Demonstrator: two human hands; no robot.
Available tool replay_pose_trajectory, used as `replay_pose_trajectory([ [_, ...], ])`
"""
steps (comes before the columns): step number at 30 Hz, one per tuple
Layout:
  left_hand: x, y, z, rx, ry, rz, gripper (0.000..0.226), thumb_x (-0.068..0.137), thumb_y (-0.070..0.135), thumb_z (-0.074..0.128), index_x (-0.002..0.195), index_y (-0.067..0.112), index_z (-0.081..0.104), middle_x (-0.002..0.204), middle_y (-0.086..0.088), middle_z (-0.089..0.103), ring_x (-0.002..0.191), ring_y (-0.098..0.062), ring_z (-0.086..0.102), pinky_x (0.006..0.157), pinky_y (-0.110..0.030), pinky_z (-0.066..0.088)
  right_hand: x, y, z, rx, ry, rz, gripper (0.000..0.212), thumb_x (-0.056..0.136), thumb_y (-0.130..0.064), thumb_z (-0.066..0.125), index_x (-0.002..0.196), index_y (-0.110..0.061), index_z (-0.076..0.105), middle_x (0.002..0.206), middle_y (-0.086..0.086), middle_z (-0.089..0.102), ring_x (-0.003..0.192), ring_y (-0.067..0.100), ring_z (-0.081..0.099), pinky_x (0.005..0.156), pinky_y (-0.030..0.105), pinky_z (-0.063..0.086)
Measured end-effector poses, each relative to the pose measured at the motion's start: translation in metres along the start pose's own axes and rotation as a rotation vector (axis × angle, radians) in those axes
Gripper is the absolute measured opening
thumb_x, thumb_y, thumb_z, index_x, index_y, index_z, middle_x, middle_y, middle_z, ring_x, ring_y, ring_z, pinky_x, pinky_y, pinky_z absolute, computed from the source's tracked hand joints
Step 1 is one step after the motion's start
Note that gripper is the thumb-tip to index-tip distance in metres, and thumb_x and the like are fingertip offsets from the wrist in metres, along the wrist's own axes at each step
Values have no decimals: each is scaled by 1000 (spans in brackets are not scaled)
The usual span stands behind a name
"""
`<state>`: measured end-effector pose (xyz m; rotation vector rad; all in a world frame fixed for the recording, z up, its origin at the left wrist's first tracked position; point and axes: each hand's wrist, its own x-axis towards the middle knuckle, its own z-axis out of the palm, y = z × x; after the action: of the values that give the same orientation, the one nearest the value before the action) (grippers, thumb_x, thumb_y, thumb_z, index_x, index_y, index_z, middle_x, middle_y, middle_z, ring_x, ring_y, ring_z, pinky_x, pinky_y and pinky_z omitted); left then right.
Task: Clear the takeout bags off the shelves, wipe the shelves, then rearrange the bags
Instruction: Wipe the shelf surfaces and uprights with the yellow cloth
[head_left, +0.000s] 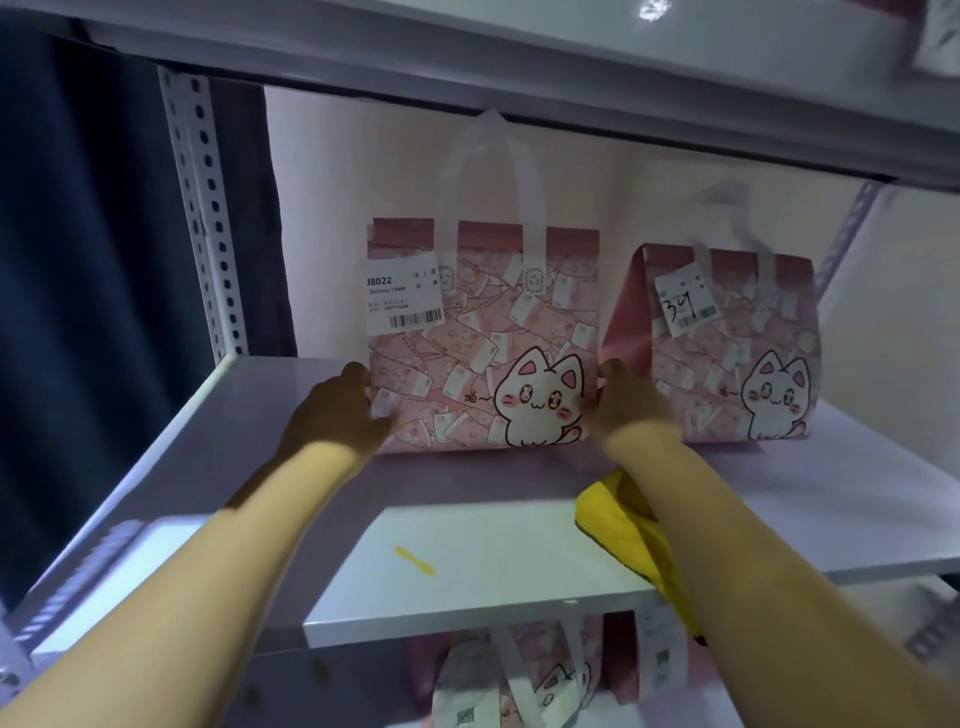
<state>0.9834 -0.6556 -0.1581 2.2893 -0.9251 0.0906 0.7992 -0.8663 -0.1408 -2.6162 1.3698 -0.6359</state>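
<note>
Our left hand (337, 410) and right hand (628, 405) grip the sides of the pink cat-print takeout bag (483, 332), which stands upright on the white metal shelf (467, 493) beside a second matching bag (727, 353). The yellow cloth (618, 509) lies idle, so we're probably rearranging. Next comes a level slide into line.

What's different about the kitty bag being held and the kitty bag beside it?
The held bag is gripped by the left hand and right hand; the other bag stands untouched. The held bag's label is printed J8022; the other bag's has handwritten numbers. Both are pink with a white cat.
</note>
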Motion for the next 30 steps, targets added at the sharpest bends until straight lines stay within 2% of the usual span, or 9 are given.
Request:
replay_pose_trajectory([
  [3,-6,-2,-3,8,19,-1,51,79,39,69,120,15,48,106,-5,64,88,-19,59,75,-30,47,-9,6,-9,0,-5,18,36,90,-35,50,121,-17,43,104,11,60,97,34,58,69,34,43],
  [8,-24,-9,-7,7,76,4,55,78,43,70,121,18,48,113,-5,63,96,-22,60,83,-33,49,-39,28,-24,69,80,-121,23,87,-34,55,104,-18,53,80,6,54,83,33,59,63,31,38],
  [10,-36,-12,-8,-10,104,25,52,78,41,70,120,18,50,113,-5,64,97,-23,60,84,-33,49,-51,39,-28,68,53,-200,25,86,-34,57,106,-19,57,90,9,63,87,33,59,65,33,42],
  [12,-50,-14,-9,-2,100,30,50,79,40,69,120,17,51,112,-4,64,98,-24,60,83,-35,49,-61,50,-29,83,-33,-244,35,86,-41,58,114,-21,60,110,7,64,100,30,57,78,37,48],
  [16,-82,-15,-8,94,98,13,48,80,44,65,119,19,53,117,-2,62,103,-25,58,82,-38,49,-78,70,-24,50,-227,-285,49,85,-55,53,128,-32,52,129,5,51,120,26,45,98,42,41],
  [18,-97,-17,-8,123,103,1,45,81,43,65,118,20,54,118,-2,61,103,-26,57,80,-38,48,-84,79,-19,-17,-353,-286,54,86,-60,47,136,-41,40,142,3,39,128,28,36,105,43,34],
  [21,-116,-24,-7,177,98,-22,38,80,38,67,112,17,60,112,-7,62,99,-33,55,79,-39,46,-93,86,-5,-74,-404,-273,54,91,-60,34,142,-48,21,151,1,28,130,31,32,104,46,31],
  [26,-140,-38,-10,260,118,-20,18,81,31,67,91,17,72,91,-9,67,83,-33,57,68,-36,46,-105,75,12,-125,-235,-225,49,93,-58,28,141,-45,27,144,3,36,119,34,36,92,46,36],
  [30,-150,-43,-9,231,141,-22,16,87,28,59,85,21,73,89,-2,66,83,-27,57,63,-29,36,-114,44,23,-132,-218,-224,50,93,-57,26,141,-43,27,141,5,35,115,35,36,87,45,35],
])
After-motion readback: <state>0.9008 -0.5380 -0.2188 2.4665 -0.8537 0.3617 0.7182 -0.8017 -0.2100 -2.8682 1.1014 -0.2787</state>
